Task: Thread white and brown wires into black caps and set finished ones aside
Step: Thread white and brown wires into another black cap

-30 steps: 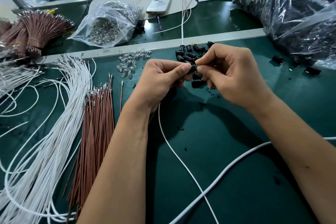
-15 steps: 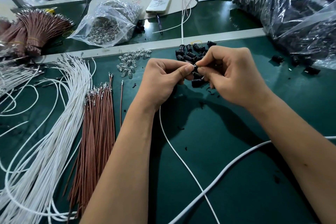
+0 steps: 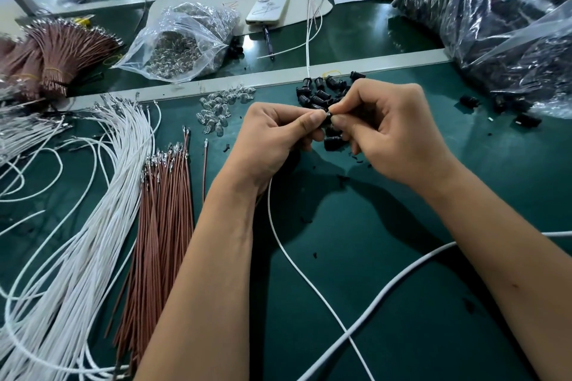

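The left hand (image 3: 272, 136) and the right hand (image 3: 387, 133) meet fingertip to fingertip, both pinching one black cap (image 3: 328, 115); a white wire (image 3: 297, 263) trails from under the left hand.

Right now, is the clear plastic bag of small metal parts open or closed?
Open. The clear plastic bag lies on its side, its mouth gaping toward the green mat; nothing seals it.
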Action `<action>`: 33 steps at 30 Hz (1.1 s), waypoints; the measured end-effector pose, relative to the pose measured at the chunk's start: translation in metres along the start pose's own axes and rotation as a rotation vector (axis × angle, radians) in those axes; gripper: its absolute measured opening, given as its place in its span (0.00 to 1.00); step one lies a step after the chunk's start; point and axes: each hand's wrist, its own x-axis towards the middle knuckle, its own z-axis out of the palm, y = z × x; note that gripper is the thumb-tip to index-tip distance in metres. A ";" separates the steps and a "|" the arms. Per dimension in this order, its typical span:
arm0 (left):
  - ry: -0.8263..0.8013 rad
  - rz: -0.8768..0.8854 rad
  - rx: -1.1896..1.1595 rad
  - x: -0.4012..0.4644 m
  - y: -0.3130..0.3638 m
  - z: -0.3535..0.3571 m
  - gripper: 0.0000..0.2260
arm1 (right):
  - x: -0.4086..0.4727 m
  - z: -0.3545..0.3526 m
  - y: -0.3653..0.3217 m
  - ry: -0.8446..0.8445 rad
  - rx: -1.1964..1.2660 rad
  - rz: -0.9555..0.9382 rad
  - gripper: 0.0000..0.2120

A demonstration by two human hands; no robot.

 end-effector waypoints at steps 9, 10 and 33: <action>-0.038 0.064 -0.066 -0.003 -0.001 0.006 0.06 | 0.003 -0.006 0.006 0.024 0.172 0.049 0.05; -0.045 0.067 -0.075 -0.003 -0.001 0.005 0.06 | 0.004 -0.006 0.006 0.027 0.184 0.056 0.05; 0.009 0.131 -0.091 -0.006 0.002 0.009 0.10 | -0.002 0.005 0.005 0.007 0.434 0.187 0.06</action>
